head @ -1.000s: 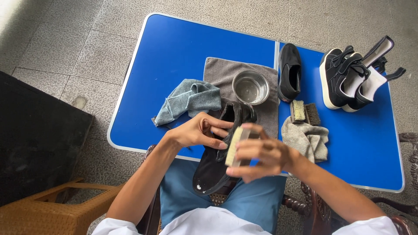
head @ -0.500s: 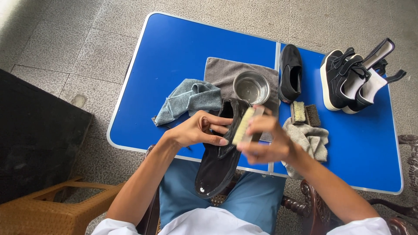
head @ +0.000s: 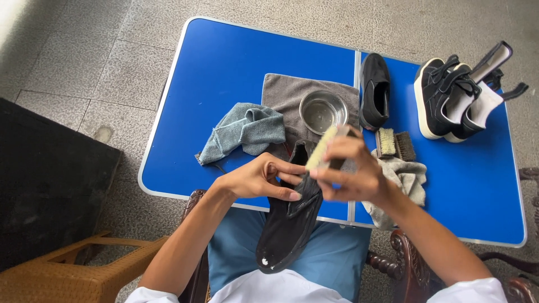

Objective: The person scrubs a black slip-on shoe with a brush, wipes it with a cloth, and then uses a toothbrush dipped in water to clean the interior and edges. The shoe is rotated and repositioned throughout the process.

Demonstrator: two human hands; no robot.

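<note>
A blue folding table (head: 224, 73) stands on grey paving. The left hand (head: 255, 178) clasps a black slip-on shoe (head: 292, 221) over the lap at six o'clock; the right hand (head: 351, 171) is closed around a pale bristle brush (head: 321, 147) at the shoe's opening. At twelve o'clock, a round steel bowl (head: 323, 110) sits close; a wide stroke could knock it, I judge. The cloth (head: 247, 130) looks soft and crumpled.

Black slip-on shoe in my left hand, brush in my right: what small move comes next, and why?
Probably draw the brush back down along the black shoe. The right hand holds its bristles at the shoe's upper end near the metal bowl, while the left hand steadies the shoe at its opening, leaving the lower part unbrushed in this stroke.
</note>
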